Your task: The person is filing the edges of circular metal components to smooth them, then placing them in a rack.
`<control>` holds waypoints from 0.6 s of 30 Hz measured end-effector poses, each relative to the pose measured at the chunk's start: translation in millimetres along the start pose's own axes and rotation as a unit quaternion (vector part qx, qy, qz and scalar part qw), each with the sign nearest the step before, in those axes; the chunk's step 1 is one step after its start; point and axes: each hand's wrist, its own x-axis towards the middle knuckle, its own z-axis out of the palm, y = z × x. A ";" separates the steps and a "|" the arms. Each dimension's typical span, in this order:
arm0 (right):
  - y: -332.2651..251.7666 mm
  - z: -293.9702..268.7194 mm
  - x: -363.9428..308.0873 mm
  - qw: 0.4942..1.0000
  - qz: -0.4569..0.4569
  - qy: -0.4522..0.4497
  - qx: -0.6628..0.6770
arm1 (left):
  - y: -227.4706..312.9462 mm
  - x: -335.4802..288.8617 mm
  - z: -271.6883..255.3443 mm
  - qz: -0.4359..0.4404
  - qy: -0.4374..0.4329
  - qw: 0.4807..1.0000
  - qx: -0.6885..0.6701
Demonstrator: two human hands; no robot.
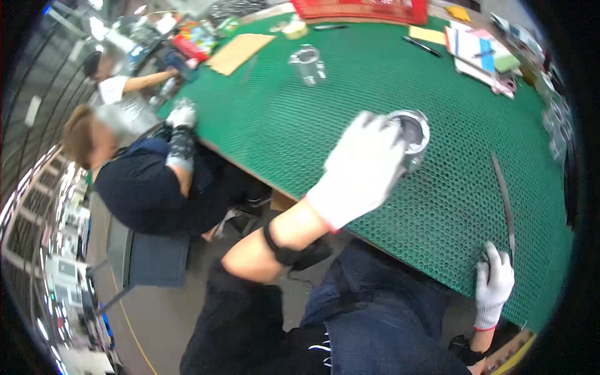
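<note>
My left hand (pixel 365 169), in a white knit glove, reaches across the green mat. Its fingers are closed on the side of a round cup-like part (pixel 412 132) with a pale, shiny rim and a dark inside; the palm hides much of its near side. At the right front edge of the bench is my gloved right hand (pixel 495 280), its fingers curled. A small dark thing shows at its thumb and fingertips, too small to name. Beside those fingers lies a long, thin grey strip (pixel 504 200), pointing away from me.
A clear cup (pixel 308 67) stands farther back on the green mat (pixel 269 125). Behind it are a red crate (pixel 362 11), brown cardboard (pixel 240 53) and a black pen (pixel 422 46). Papers (pixel 472 53) lie far right. A seated co-worker (pixel 147 175) works at the left edge; another person is beyond.
</note>
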 end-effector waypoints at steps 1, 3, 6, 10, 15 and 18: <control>2.3 -1.2 0.7 1.000 0.001 -0.001 0.012 | -0.8 -2.0 18.2 0.003 0.008 0.999 0.042; 2.2 0.8 2.4 0.998 -0.048 0.038 0.023 | -0.7 8.4 33.0 -0.013 -0.011 0.999 0.046; -6.2 -1.2 3.9 0.995 -0.080 0.059 0.006 | 2.5 9.3 25.5 0.033 -0.021 0.999 0.024; -15.4 -11.0 -17.3 0.971 -0.001 0.045 0.233 | 40.8 -42.7 -17.9 0.069 -0.036 0.994 -0.082; -47.8 -19.0 11.7 0.984 -0.098 -0.011 0.149 | 81.0 -28.5 15.0 -0.051 0.084 0.949 -0.300; -41.8 -11.8 23.5 0.986 -0.159 0.043 0.014 | 92.6 -10.0 22.9 -0.091 0.044 0.930 -0.352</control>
